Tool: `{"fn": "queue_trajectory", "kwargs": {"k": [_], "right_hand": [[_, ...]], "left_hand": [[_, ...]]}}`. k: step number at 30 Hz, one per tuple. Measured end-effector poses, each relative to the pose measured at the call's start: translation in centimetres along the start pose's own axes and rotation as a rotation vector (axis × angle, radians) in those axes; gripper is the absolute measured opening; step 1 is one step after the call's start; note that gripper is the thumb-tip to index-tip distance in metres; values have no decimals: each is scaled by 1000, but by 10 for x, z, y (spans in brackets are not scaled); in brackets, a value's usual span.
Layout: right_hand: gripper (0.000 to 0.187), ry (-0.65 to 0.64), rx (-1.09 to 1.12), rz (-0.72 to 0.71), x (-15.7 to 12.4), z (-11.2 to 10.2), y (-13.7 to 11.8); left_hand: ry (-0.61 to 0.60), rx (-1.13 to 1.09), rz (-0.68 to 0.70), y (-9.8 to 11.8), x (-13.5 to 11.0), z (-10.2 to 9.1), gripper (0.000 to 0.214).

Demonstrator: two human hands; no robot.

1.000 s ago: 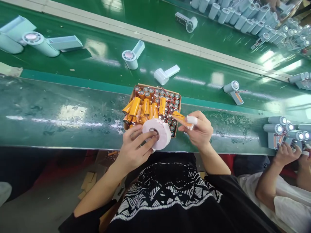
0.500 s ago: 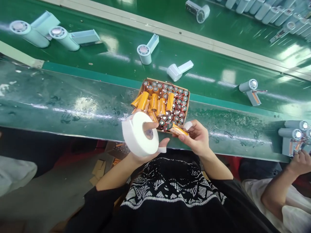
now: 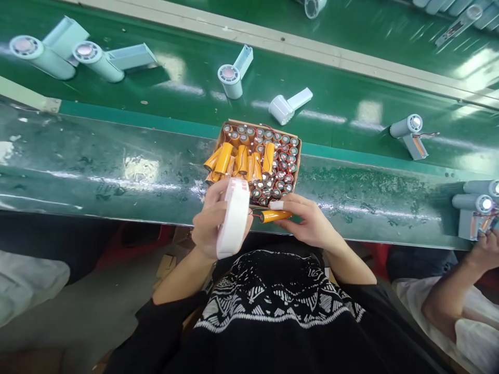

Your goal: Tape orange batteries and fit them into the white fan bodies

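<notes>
My left hand (image 3: 210, 223) is closed on a roll of white tape (image 3: 234, 221), which is turned edge-on with some fingers through its core. Between the thumb and fingers of my right hand (image 3: 310, 221) lies an orange battery (image 3: 275, 215), held level at the front edge of a cardboard box (image 3: 299, 156). A thin red wire runs from the battery's left end towards my left hand; the fingertips there are hidden behind the tape. White tape wraps a right fingertip. Inside the box, several batteries stand on end and several orange ones (image 3: 224, 158) lie on top.
Beyond the metal ledge (image 3: 97, 156) runs a green conveyor belt (image 3: 187, 109) bearing several pale-blue handheld fan bodies (image 3: 230, 80). At the right edge, a co-worker's hand (image 3: 485, 249) touches another fan body (image 3: 471, 223). Another person's sleeve (image 3: 31, 280) is at the left.
My left hand has turned the tape roll from face-up to edge-on. The battery in my right hand has shifted slightly left and levelled, its red wire now stretching towards my left hand.
</notes>
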State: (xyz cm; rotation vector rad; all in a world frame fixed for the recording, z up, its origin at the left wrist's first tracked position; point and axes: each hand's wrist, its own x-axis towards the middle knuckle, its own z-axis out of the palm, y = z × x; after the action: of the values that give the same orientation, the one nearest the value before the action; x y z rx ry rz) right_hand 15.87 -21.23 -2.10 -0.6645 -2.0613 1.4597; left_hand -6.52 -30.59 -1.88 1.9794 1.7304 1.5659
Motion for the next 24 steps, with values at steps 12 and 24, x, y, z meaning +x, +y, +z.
{"fn": "queue_trajectory", "kwargs": {"k": [12,24], "right_hand": [[16,-401,23,-54,15,-30,-25],[32,199,34,47,-1,-50,-27]], "left_hand": [[-40,-126,122,7,3,0,18],[-429,429,497,2,16,-8,30]]}}
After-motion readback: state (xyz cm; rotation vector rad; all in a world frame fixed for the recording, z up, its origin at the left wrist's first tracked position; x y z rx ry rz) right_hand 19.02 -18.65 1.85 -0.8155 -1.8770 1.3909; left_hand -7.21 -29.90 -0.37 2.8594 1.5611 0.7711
